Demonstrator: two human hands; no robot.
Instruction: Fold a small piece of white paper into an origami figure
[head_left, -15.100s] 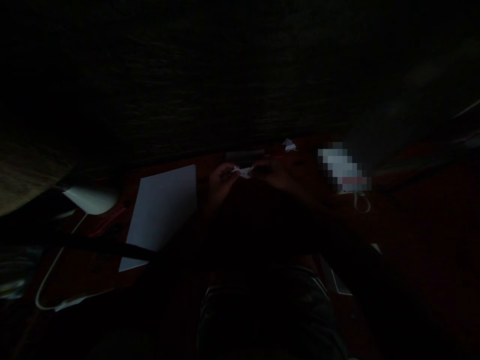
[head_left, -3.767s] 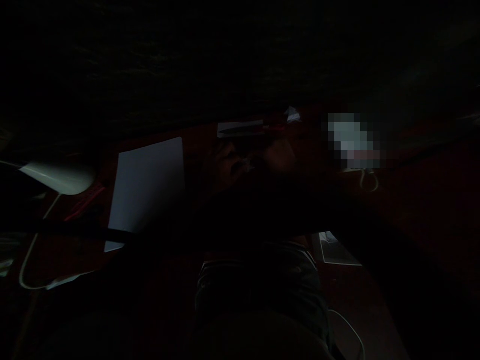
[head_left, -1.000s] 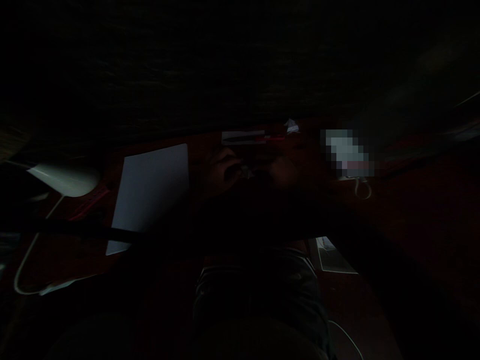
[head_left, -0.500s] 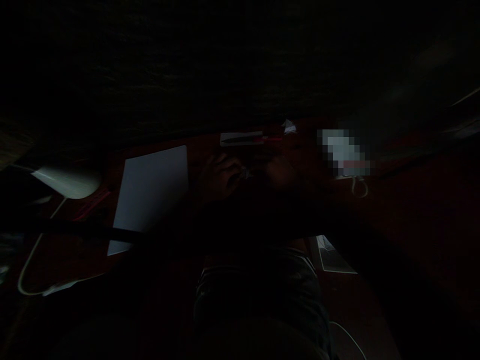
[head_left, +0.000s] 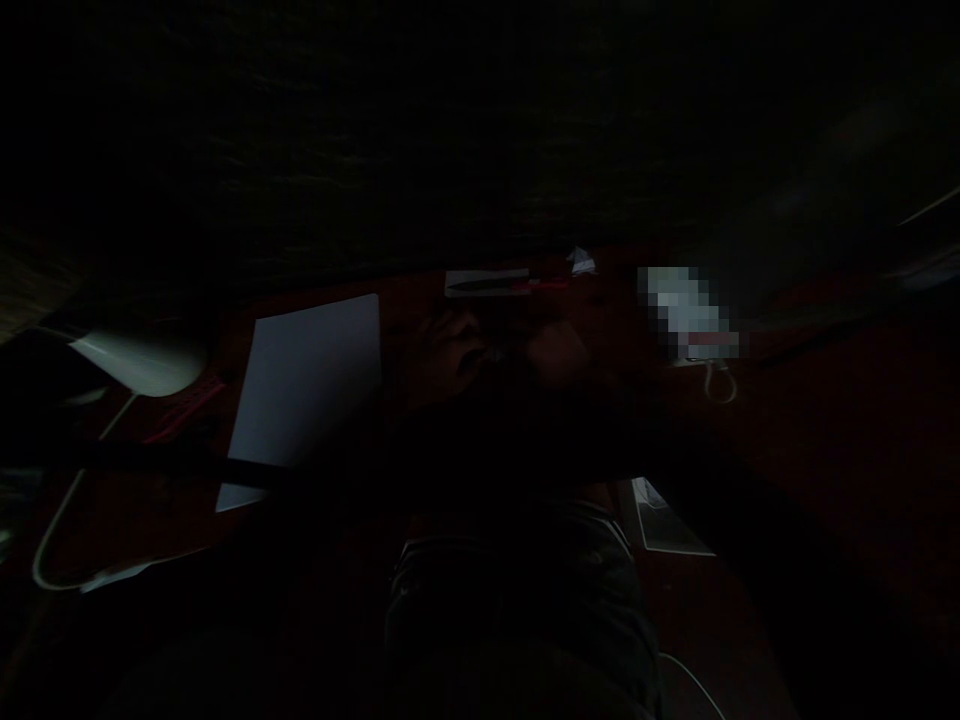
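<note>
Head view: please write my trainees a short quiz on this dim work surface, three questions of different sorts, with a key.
1. True or false: the large white sheet lies to the left of the left hand.

2. What colour is the end of the dark pointed object that sticks out past the pale strip?
A) green
B) red
C) yellow

3. Fill in: a small pale piece shows between the left hand and the ____.

Key:
1. True
2. B
3. right hand
</note>
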